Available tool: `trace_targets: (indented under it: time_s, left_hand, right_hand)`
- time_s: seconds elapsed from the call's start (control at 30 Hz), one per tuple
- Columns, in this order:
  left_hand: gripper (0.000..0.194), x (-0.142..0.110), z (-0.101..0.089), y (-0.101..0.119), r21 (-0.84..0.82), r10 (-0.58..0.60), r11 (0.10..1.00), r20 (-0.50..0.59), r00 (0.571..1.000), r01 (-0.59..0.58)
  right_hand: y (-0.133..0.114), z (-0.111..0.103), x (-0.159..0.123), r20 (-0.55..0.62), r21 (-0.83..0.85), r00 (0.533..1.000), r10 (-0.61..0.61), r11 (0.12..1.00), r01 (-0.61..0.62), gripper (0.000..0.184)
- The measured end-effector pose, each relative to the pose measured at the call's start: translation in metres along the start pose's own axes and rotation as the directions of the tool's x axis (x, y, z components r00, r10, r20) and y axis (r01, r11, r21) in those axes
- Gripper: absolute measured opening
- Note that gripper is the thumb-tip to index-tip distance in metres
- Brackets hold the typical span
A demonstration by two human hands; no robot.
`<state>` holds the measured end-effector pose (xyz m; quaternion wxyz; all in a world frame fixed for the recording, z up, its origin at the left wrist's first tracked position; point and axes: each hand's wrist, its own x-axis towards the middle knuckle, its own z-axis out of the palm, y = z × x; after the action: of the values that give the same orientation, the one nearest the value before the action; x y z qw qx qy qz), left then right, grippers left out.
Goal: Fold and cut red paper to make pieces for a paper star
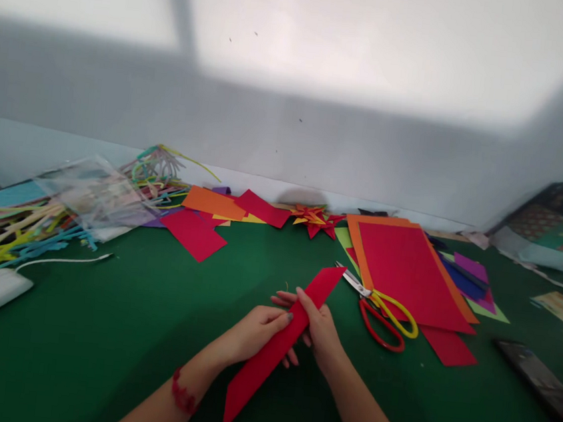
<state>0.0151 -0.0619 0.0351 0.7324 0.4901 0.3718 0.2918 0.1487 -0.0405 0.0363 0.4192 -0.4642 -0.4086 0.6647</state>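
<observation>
Red paper strip [255, 376], long and narrow with slanted ends, sits between both hands, running diagonally from lower left up to upper right. Left hand [259, 329], red bracelet [184, 394] on its wrist, pinches the strip near mid-length: thumb on the top face, some fingertips showing past the far edge from underneath. Right hand [323, 333] pinches it a bit higher up, thumb laid across the top face, other fingers mostly hidden below. Hands close together, strip's lower end sticking out toward the wearer between the forearms, upper end out past the right thumb. Can't tell if the strip touches the green tabletop [173, 327] anywhere. Upper end is right by the blade tips of the scissors [368, 294], one yellow handle loop, one red; contact unclear. Scissors partly overlap a red sheet [410, 271], which lies over orange paper [359, 239]. Folded paper stars [318, 221] sit beyond the hands near the wall. Phone [540, 379] at far right.
</observation>
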Motion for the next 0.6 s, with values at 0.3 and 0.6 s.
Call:
trace_targets:
  time_s: [0.3,0.6]
  left_hand:
    - [0.035,-0.006,-0.003,-0.003,0.047,-0.102,0.994,0.074,0.992,0.099]
    - [0.036,-0.002,-0.002,0.000,-0.010,0.010,1.000,-0.064,0.998,-0.011]
  right_hand:
    - [-0.017,-0.035,0.011,-0.110,0.112,0.985,-0.134,0.983,0.146,0.043]
    - [-0.015,-0.045,0.021,-0.047,0.172,0.988,-0.149,0.973,0.155,0.052]
